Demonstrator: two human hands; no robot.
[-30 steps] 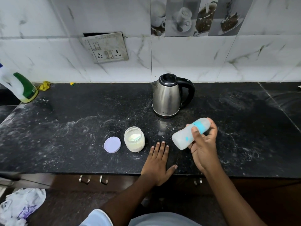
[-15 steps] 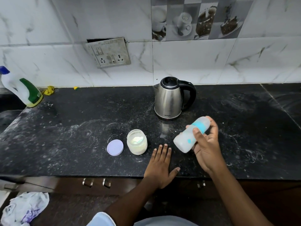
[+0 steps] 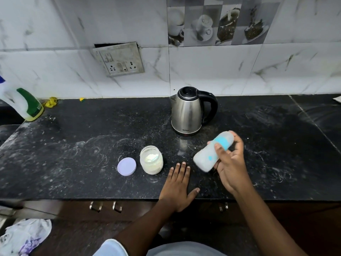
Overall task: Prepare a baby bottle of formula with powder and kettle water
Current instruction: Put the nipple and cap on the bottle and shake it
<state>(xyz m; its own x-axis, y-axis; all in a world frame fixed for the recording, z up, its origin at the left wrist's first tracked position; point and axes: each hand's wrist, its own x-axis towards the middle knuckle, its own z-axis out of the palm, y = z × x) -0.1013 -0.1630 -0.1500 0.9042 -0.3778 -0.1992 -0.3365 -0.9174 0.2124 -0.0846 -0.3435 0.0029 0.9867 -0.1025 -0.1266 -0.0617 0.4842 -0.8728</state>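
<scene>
In the head view, a baby bottle (image 3: pixel 212 152) is held tilted above the black counter (image 3: pixel 92 130) by the right hand (image 3: pixel 230 163), whose fingers are wrapped around it. The left hand (image 3: pixel 178 187) is laid flat and spread, holding nothing. An open powder jar (image 3: pixel 151 162), its lid (image 3: pixel 126 166) just beside it, and a kettle (image 3: pixel 188 111) are seen nearby.
</scene>
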